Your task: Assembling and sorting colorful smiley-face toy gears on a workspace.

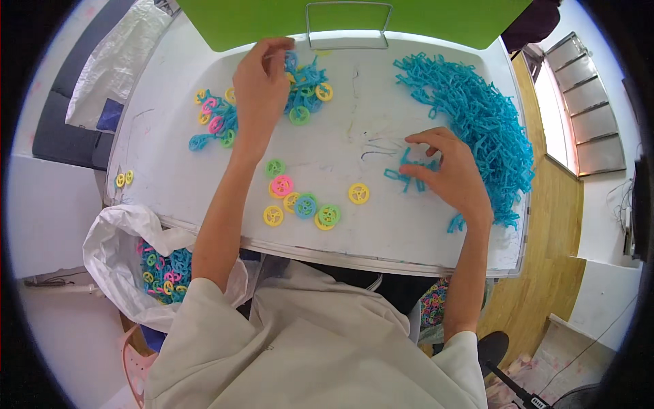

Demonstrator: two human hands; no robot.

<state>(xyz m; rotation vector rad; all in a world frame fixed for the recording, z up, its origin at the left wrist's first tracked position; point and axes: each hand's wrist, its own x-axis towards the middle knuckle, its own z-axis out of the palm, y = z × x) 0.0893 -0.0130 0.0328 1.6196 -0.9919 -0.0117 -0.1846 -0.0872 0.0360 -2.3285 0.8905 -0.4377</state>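
My left hand [263, 92] reaches over the far-left part of the white table, fingers apart and curved, holding nothing I can see. Beside its fingertips lies a pile of blue plastic pieces joined with small wheels [300, 114] in yellow, green and pink. My right hand [446, 170] is open, thumb and fingers spread above a few loose blue plastic pieces [409, 178]. To its right spreads a big heap of the same blue pieces [487, 123]. Loose wheels in several colours, among them a pink wheel [281, 185] and a yellow wheel [358, 193], lie between my forearms.
A green panel [354, 17] with a wire stand [348, 46] borders the table's far edge. Two yellow wheels [125, 178] lie at the left edge. Below, a white sack [112, 235] holds wheel-and-blue pieces. A container of small colourful parts [434, 303] sits under the table's near edge.
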